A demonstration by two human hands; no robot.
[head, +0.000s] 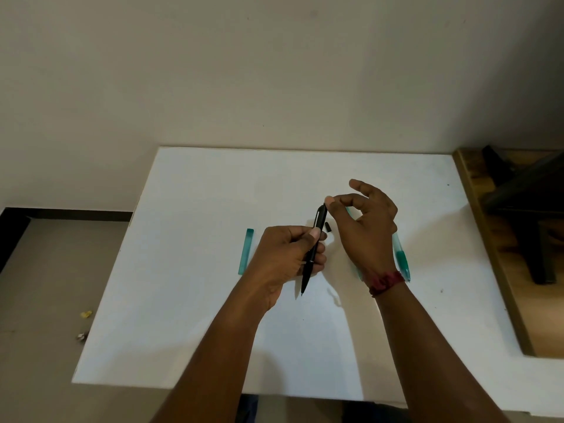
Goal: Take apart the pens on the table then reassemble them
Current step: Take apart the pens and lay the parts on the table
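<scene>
Two bare forearms reach in from the bottom edge over a white rectangular table (213,184), a red braided thread band (386,282) tied round the right wrist. The left hand (287,254) is wrapped round the middle of a black pen (314,248), slim and plastic-bodied, held clear of the surface with its writing tip pointing down toward the person. The right hand (366,215) meets the pen's top end with forefinger and thumb in what looks like a pinch, its other fingers spread loose above.

Just beside that top end, a small black plastic piece (328,226) lies on the table, seemingly a loose part of this pen. That suggests the black pen is mid-job, though whether it is coming apart or going back together cannot be told.

Farther out, a translucent teal plastic tube (246,251) lies alone to the left of the left hand, probably a cap or barrel section. A translucent teal pen (401,259) lies behind the right wrist and is partly hidden by it, so its state is unclear. On this showing, at least one teal part is still separate and reassembly remains unfinished.

No brand, label or lettering is legible on any pen or part.
</scene>
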